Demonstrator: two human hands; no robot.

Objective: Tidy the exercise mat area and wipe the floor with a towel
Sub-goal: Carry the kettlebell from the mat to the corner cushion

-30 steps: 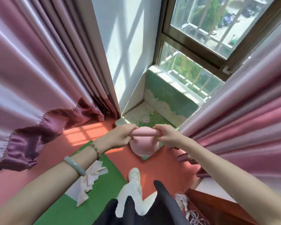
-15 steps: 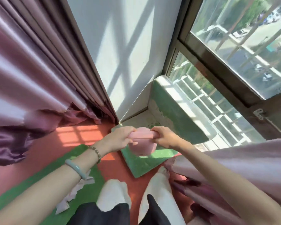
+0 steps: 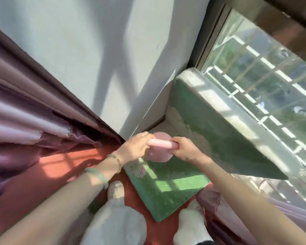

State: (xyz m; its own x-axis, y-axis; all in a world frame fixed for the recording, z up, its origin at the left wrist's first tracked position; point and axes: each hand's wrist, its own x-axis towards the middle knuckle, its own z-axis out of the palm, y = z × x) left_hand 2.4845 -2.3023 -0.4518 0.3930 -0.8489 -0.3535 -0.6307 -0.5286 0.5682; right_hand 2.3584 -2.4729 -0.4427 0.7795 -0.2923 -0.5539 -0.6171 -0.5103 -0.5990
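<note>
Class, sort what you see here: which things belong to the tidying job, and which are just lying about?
Job: pink kettlebell, held by left hand and right hand.
Lying about: curtain, window, sill, white shoe.

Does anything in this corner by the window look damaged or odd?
Yes. The low wall under the window has green paint flaked off near the corner, baring pale patches, and the purple curtain at left has a ragged hem.

Left hand (image 3: 134,147) and right hand (image 3: 185,151) grip a pink kettlebell (image 3: 159,155) handle over the green step (image 3: 166,191).
</note>
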